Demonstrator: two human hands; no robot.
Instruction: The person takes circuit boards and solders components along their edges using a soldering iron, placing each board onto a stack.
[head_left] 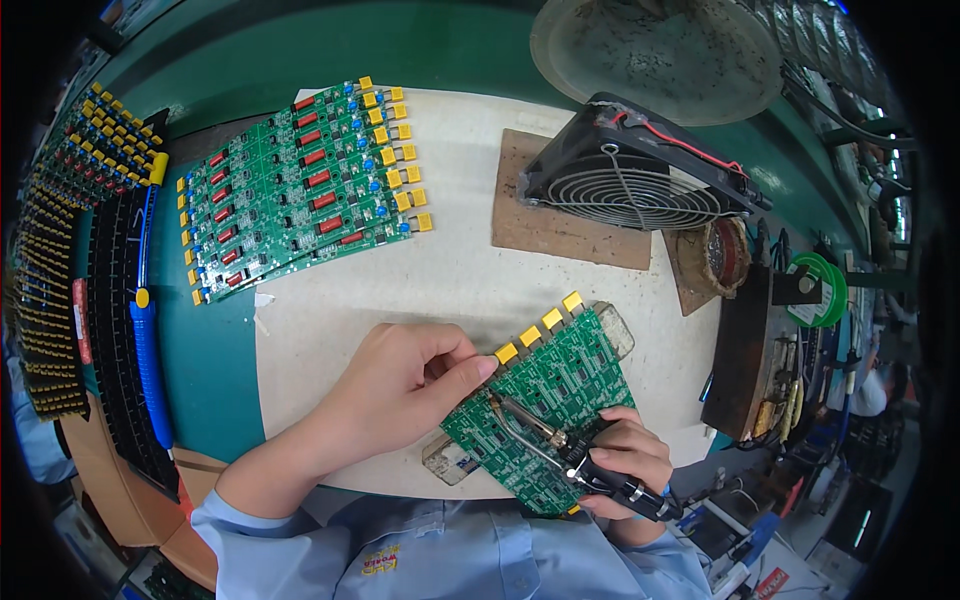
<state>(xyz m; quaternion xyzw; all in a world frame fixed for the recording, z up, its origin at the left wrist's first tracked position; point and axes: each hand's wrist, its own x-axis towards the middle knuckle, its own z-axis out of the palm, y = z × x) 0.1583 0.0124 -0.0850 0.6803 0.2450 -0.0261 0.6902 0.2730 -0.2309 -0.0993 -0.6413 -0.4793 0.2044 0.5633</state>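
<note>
A green circuit board panel (580,375) lies at a slant in front of me, with yellow box-shaped capacitors (552,318) along its far left edge. My left hand (410,375) has thumb and forefinger pinched at that edge, on the nearest capacitor; the fingertips partly cover it. My right hand (632,455) is wrapped round a black soldering iron (590,465) with a thin metal feed tube (525,440) beside its shaft. Its tip points at the board just below my left thumb. The exact contact at the tip is too small to tell.
Finished-looking green boards (300,190) lie overlapped at the back left. A black fan (640,170) stands on a brown board (570,235) at the back right. A blue solder sucker (148,350) lies left beside black racks; a green spool (818,290) is at right.
</note>
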